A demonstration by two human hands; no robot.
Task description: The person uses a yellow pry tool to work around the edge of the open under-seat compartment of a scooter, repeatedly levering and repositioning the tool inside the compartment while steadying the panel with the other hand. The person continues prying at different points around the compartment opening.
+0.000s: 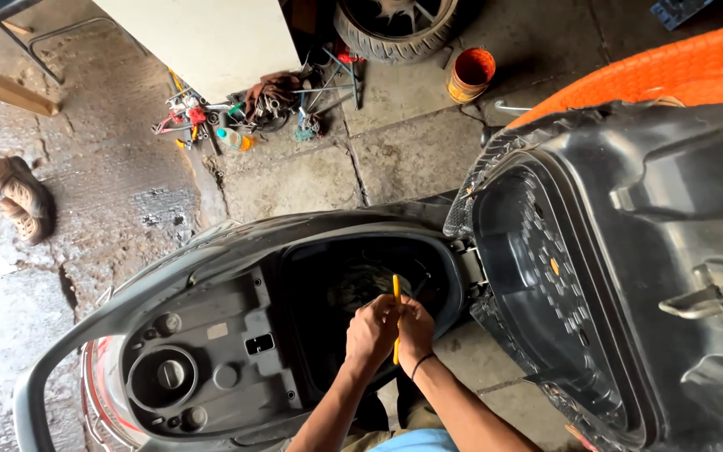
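Nearest the camera, both forearms reach forward over the scooter's open storage well (361, 293). The left hand (371, 331) and right hand (416, 328) meet side by side, touching, and both close their fingers around a thin yellow tool (396, 314). It stands nearly upright between the palms, its top end poking above the knuckles and a short piece showing below them. A dark band circles the right wrist.

The tool looks slim, rigid and light, probably a plastic-handled driver or rod; its tip is hidden, so I cannot tell which. A smooth narrow shaft like this is likely to twist or slip in the fingers, so the firm two-handed grip around its middle seems the sound place to hold it.

Just left of the well sits the black frame panel with the fuel cap (165, 374). To the right, the raised seat (562, 276) shows its ribbed black underside and a metal latch.

Farther off on the stained concrete floor (294, 180) lie a heap of hand tools (253, 113), an orange bucket (470, 74) and a tyre (395, 25). Another person's sandalled foot (23, 201) rests at the far left.
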